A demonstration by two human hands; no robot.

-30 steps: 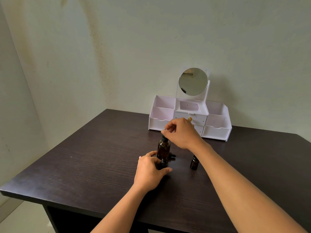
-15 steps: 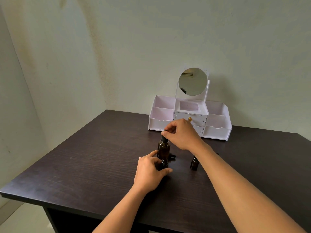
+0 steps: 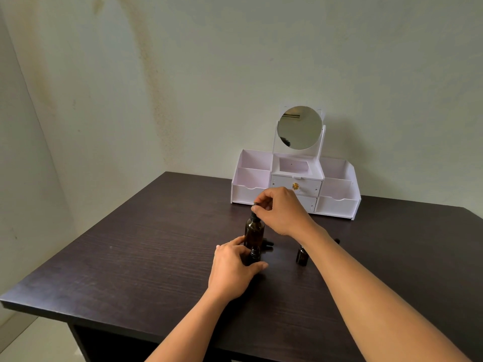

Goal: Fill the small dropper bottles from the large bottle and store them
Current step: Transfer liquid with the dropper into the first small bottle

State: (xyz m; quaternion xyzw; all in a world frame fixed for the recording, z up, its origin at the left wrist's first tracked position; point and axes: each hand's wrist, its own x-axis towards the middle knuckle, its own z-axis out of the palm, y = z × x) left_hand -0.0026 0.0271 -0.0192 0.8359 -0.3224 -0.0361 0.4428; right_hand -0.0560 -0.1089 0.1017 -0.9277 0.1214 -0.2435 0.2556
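Dark table [image 3: 130, 257], left hand [image 3: 232, 273] curled round small bottle [image 3: 255, 253], right hand [image 3: 283, 212] pinching cap [image 3: 255, 205] atop large bottle [image 3: 254, 232], white organizer [image 3: 337, 202] behind.

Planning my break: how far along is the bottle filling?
Done: little; the free small amber glass bottle looks uncapped. In hand: left hand holds another small amber bottle while right hand pinches the dropper top of the large amber glass bottle. Left: filling, capping, storing; no bottle shows in the white mirrored organiser.
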